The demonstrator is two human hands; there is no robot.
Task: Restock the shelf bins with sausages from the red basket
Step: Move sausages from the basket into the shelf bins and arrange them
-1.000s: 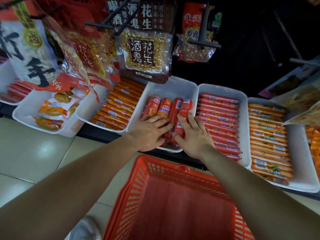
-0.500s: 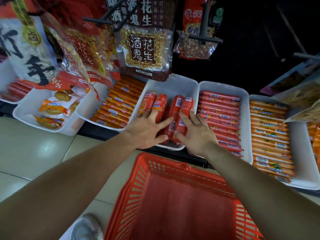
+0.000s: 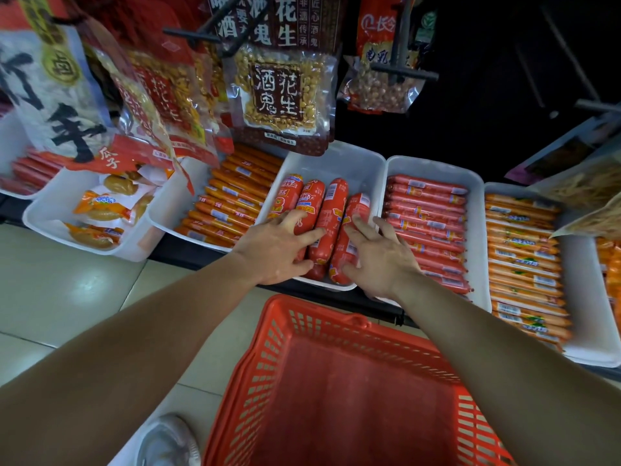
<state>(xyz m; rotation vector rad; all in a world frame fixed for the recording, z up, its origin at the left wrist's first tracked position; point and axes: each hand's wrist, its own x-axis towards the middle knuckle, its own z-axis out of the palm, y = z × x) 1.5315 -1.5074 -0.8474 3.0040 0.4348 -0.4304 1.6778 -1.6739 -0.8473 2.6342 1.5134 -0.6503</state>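
Left hand [image 3: 275, 250], right hand [image 3: 379, 260] cover near ends of sausages [image 3: 331, 210].

We find free room only at the back of the middle bin [image 3: 356, 163] — bare white floor behind the fat sausages [image 3: 331, 210]. The peanut bag [image 3: 282, 95] hangs over its far rim, a peg [image 3: 403, 74] juts above, the left bin [image 3: 168, 203] and right bin [image 3: 477, 210] are packed — and the red basket [image 3: 336, 326] crowds the shelf's front.
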